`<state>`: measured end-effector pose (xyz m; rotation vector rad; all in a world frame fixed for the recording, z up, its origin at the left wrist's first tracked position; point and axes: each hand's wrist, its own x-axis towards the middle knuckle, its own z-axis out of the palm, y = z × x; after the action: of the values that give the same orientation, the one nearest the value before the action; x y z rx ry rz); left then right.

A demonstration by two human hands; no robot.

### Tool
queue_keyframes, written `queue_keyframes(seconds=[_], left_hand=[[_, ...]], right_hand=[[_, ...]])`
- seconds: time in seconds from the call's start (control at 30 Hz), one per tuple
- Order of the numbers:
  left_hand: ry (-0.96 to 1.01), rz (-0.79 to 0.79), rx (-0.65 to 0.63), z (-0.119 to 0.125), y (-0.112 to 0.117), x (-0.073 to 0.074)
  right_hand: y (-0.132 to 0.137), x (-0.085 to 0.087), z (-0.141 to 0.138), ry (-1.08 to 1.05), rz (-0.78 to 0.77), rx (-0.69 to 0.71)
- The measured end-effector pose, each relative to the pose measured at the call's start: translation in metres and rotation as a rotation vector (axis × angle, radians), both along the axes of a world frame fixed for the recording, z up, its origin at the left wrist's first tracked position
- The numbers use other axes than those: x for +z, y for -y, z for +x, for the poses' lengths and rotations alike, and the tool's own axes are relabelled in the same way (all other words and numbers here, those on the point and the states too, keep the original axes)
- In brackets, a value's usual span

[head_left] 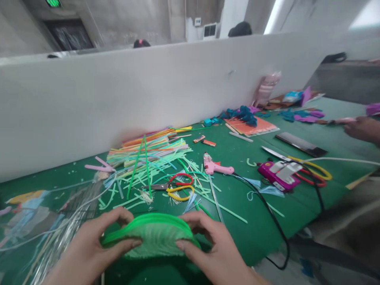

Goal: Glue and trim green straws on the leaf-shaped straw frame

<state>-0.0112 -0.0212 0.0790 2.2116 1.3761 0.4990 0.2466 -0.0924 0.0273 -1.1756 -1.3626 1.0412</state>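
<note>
Both my hands grip a flat, round green piece (154, 235) with fine ribs, low at the near edge of the green table (255, 233). My left hand (92, 249) pinches its left rim with thumb and fingers. My right hand (210, 249) pinches its right rim the same way. Just beyond the piece lie red-and-yellow scissors (176, 186) among cut green strips (139, 190).
A pile of coloured straws (151, 148) lies against the white partition (118, 99). A pink glue gun (215, 166) with a black cord, a magenta power strip (277, 174), more scissors (308, 172) and an orange sheet (252, 126) lie to the right. Another person's hand (363, 128) works at far right. Clear wrapping (56, 221) lies left.
</note>
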Motion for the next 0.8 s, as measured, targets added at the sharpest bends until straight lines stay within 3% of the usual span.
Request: queue_keyframes(seconds=[0.1,0.17,0.3,0.47,0.63,0.8], left_hand=[[0.094,0.174,-0.095,0.005,-0.006,0.020],[0.142,0.247,-0.125,0.007,-0.010,0.024],[0.293,0.319,-0.125,0.004,-0.018,0.012],[0.422,0.299,-0.059,-0.002,-0.016,-0.003],[0.475,0.225,0.154,0.006,-0.008,-0.006],[0.442,0.122,0.405,0.014,-0.001,-0.009]], right_hand=[[-0.012,0.015,0.001,0.025,0.163,-0.059],[-0.017,0.021,0.004,0.046,0.216,-0.083],[-0.017,0.031,0.011,0.115,0.300,-0.082],[-0.016,0.043,0.011,0.127,0.458,-0.095],[-0.030,0.056,0.000,0.122,0.703,-0.116],[-0.049,0.074,-0.005,0.323,0.850,-0.251]])
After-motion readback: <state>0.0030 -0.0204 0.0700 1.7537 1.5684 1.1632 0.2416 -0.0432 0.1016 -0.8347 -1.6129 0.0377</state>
